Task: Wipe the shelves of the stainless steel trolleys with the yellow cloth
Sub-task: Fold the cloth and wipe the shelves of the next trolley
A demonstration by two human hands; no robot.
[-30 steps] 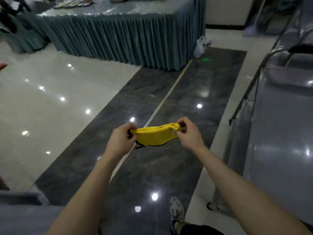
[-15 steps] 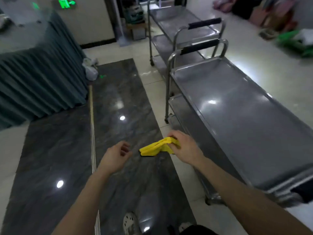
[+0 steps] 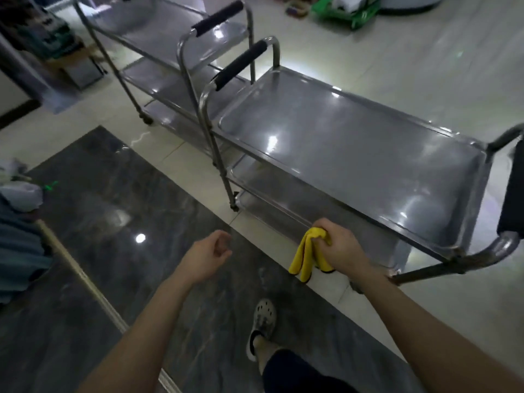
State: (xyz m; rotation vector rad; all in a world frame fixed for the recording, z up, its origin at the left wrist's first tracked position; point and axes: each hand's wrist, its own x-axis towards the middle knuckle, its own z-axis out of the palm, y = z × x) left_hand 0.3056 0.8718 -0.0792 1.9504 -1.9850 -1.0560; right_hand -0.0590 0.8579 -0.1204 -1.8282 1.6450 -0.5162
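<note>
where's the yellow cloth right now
In the head view, the yellow cloth hangs bunched in the right hand, right of centre, beside the near trolley and its front edge, above the floor.

Head-worn view, down toward near trolley (image 3: 354, 154)

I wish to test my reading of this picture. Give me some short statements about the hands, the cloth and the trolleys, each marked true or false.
1. The right hand grips the yellow cloth. True.
2. Both hands hold the cloth. False: the left hand holds nothing, its fingers loosely curled.
3. The cloth is spread flat on a shelf. False: it hangs bunched from the right hand, not on the near trolley's top shelf.
4. The far trolley has a black-padded handle. True.
</note>
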